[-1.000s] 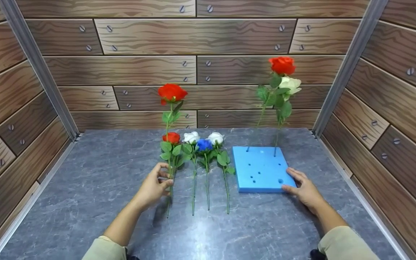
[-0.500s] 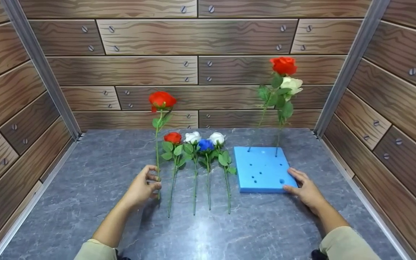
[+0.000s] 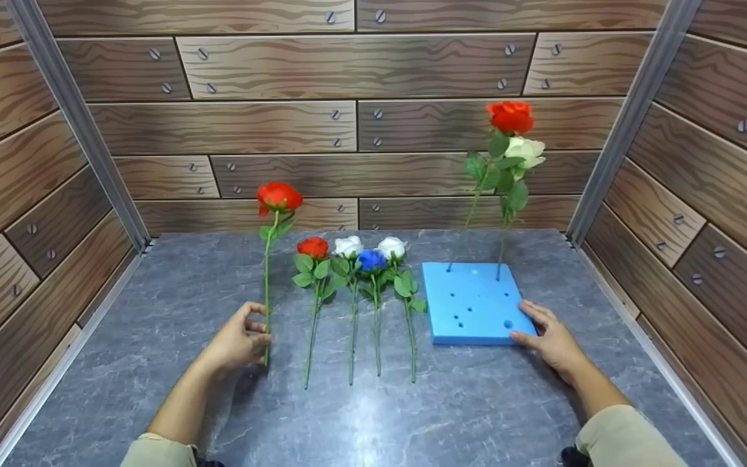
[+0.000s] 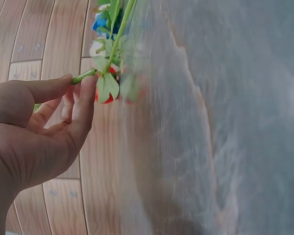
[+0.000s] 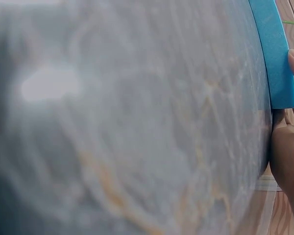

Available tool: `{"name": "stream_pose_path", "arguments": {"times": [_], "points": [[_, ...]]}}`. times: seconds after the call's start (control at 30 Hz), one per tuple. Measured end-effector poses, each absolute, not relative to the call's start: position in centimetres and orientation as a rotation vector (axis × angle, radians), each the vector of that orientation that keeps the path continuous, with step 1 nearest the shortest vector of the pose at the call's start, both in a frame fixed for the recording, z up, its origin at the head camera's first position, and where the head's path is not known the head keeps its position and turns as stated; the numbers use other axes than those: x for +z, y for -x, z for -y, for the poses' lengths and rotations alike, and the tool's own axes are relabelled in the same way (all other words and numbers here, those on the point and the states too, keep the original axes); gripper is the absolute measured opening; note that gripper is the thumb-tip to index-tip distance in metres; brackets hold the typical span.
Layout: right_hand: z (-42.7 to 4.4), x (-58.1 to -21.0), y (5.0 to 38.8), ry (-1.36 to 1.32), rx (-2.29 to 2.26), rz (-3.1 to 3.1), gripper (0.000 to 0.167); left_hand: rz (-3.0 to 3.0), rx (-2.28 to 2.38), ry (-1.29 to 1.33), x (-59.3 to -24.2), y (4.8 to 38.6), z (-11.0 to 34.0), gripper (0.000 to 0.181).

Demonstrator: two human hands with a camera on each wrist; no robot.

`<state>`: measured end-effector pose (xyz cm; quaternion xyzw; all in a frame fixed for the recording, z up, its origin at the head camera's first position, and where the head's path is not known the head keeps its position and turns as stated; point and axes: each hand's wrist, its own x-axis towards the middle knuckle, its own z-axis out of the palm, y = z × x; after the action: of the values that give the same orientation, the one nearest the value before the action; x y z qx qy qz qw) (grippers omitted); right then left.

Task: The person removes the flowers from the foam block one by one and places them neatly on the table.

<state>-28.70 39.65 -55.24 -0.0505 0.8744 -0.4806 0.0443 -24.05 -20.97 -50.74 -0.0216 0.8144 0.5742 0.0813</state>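
Observation:
In the head view my left hand (image 3: pixel 236 338) pinches the lower stem of a tall red rose (image 3: pixel 279 196), held nearly upright left of the lying flowers. The left wrist view shows my left hand (image 4: pixel 49 122) with thumb and fingertips on the green stem end (image 4: pixel 84 76). My right hand (image 3: pixel 555 342) holds the right front corner of the blue foam block (image 3: pixel 477 303), thumb on its front edge; the right wrist view shows part of this hand (image 5: pixel 289 152) against the blue block (image 5: pixel 277 58). A red rose (image 3: pixel 511 117) and a cream rose (image 3: pixel 525 152) stand in the block's back holes.
Between my left hand and the block lie a shorter red rose (image 3: pixel 312 247), two white roses (image 3: pixel 348 246) (image 3: pixel 391 247) and a blue rose (image 3: pixel 371 260), stems toward me. Wood-patterned walls (image 3: pixel 270 126) enclose the grey marbled table (image 3: pixel 172 292) at back and sides.
My left hand has moved left with the tall red rose, away from the lying flowers, and its bloom has come lower. My right hand stays on the block.

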Motion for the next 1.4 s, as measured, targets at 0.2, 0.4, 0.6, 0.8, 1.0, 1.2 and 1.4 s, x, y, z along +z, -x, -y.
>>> {"name": "stream_pose_path", "arguments": {"times": [0.2, 0.4, 0.6, 0.8, 1.0, 1.2, 1.4], "points": [[-39.7, -55.3, 28.8, 0.155, -1.474, -2.662, 0.088, -2.418, 1.674, 0.08, -51.0, 23.8, 21.9, 0.049], [-39.7, -55.4, 28.9, 0.133, -1.467, -2.662, 0.088, -2.372, 1.665, 0.117, -51.2, 23.6, 22.6, 0.049], [-39.7, -55.3, 28.9, 0.118, -1.462, -2.66, 0.089, -2.35, 1.627, 0.155, -51.4, 23.6, 22.8, 0.047], [-39.6, -55.2, 28.8, 0.123, -1.444, -2.684, 0.089, -2.324, 1.589, 0.193, -51.6, 23.6, 22.8, 0.047], [-39.6, -55.2, 28.9, 0.128, -1.444, -2.692, 0.089, -2.31, 1.563, 0.21, -51.7, 23.7, 22.9, 0.046], [-39.8, -55.3, 28.9, 0.129, -1.461, -2.674, 0.089, -2.314, 1.574, 0.195, -51.7, 23.8, 22.9, 0.049], [-39.8, -55.5, 28.9, 0.13, -1.465, -2.674, 0.088, -2.342, 1.544, 0.176, -51.8, 23.8, 22.9, 0.052]]}}
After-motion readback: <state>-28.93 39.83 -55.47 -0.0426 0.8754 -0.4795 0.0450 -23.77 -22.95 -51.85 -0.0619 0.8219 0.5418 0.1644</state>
